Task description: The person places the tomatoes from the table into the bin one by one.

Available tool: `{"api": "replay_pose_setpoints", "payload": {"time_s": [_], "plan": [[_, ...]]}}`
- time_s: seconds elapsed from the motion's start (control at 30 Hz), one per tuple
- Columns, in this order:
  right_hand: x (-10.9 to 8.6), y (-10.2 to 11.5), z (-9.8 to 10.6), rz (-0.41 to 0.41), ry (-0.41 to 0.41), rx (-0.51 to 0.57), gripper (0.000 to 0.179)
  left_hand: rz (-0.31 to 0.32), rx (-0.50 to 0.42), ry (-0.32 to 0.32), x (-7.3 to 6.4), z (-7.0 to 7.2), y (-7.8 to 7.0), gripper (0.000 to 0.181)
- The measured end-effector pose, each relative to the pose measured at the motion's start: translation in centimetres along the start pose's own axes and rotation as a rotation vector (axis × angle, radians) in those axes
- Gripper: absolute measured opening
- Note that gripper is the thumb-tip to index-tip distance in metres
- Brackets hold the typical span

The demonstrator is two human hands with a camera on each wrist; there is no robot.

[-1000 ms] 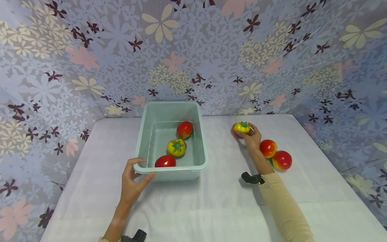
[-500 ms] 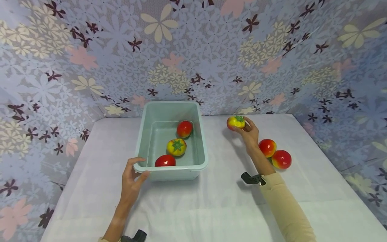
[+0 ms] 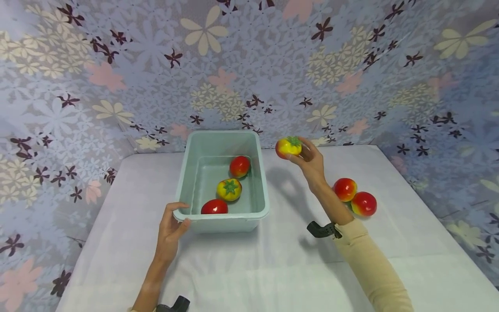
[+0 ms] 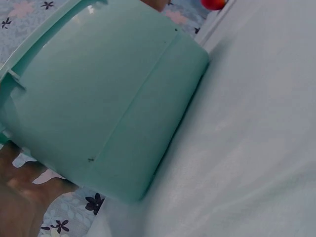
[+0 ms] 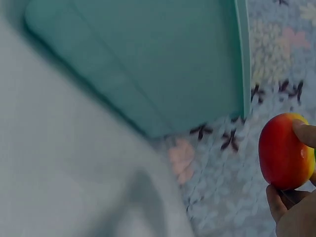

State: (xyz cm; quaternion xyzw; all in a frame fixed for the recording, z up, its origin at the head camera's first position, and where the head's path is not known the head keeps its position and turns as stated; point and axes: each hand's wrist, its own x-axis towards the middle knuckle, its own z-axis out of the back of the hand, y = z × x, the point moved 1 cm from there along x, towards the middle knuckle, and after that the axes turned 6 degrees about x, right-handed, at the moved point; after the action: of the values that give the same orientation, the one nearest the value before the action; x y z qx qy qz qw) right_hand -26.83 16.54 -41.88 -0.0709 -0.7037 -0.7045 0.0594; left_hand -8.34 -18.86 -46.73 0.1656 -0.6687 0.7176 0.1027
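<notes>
"Green plastic, that tub. What did the left hand do with it in the head view?"

"It gripped the near left corner, fingers over the rim and thumb against the outside."

"And the right hand?"

"It pinched a red-and-yellow fruit between thumb and fingers, raised above the white cloth, just to the right of the tub. The two hands were well apart."

"Any other fruit?"

"Three lay inside the tub: a red one by the near wall, a yellow one with a green top, and a second red one farther back. A pair of red ones lay on the cloth, right of the forearm."

"What did the left wrist view show?"

"Mostly the tub's side. The left hand appeared at the lower left, partly hidden, so I couldn't tell there how tightly it gripped."

"And the right wrist view?"

"The thumb pressed one side of the raised fruit, fingertips the opposite side; the fruit hung clear of the tub."
</notes>
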Motion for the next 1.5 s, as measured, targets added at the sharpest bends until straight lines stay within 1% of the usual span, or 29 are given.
{"api": "replay_pose_setpoints", "payload": {"time_s": [0.1,0.23,0.33,0.57,0.77,0.93,1.13,1.3,1.5], "plan": [[-0.2,0.8,-0.7,0.059,0.041,-0.018,0.062,-0.006,-0.005,0.004,0.1,-0.1,0.1,0.028],[-0.4,1.4,-1.5,0.109,0.084,-0.017,0.062,0.01,0.016,-0.01,0.0,-0.1,0.0,0.028],[-0.7,1.8,-1.8,0.12,0.098,-0.001,0.062,0.008,0.02,-0.009,0.0,-0.1,0.0,0.028],[-1.5,3.3,-3.0,0.139,0.141,0.035,0.061,-0.047,-0.02,-0.002,0.2,0.1,0.1,0.029],[-1.9,4.0,-4.1,0.169,0.194,0.043,0.06,-0.05,-0.023,0.0,0.3,0.1,0.1,0.03],[-2.2,4.0,-4.6,0.185,0.232,0.073,0.062,-0.056,-0.035,0.009,0.2,0.0,0.1,0.03],[-2.6,3.7,-5.0,0.185,0.276,0.076,0.062,-0.067,-0.045,0.016,0.1,-0.1,0.3,0.031],[-2.5,3.5,-5.4,0.211,0.306,0.085,0.06,-0.07,-0.022,0.006,0.2,-0.1,0.2,0.03],[-2.4,3.1,-5.8,0.205,0.334,0.1,0.06,-0.043,0.02,-0.01,0.2,0.1,0.1,0.029]]}}
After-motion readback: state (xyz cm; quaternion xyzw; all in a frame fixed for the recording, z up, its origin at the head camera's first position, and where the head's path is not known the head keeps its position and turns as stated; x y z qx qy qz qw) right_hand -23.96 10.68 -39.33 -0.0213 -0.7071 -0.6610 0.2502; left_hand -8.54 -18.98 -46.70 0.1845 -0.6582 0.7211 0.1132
